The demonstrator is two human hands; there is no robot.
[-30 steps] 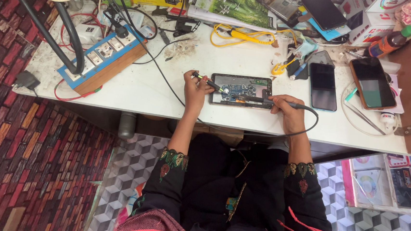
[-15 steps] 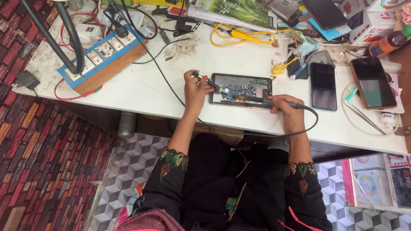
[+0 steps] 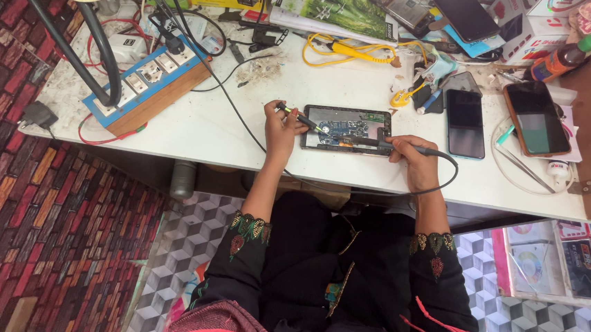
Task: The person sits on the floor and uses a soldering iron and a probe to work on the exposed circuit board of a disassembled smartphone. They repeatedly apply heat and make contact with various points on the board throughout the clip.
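1. At bench centre, near the front edge of the white table [image 3: 194,121]: opened phone [image 3: 347,129], back off, circuit board exposed, lying flat.
2. Left of the opened phone: left hand [image 3: 281,125], fingers pinched on a thin green-tipped probe [image 3: 303,120], tip angled onto the board.
3. Right of the opened phone: right hand [image 3: 417,161], fingers clenched around a black corded iron [image 3: 380,144], tip laid across the lower edge of the board.
4. Further right of the opened phone: two dark-screened handsets [image 3: 467,115], tweezers [image 3: 523,168].
5. Far left of the opened phone: blue-and-wood power strip [image 3: 150,85].
6. Behind the opened phone: yellow cable [image 3: 349,50].
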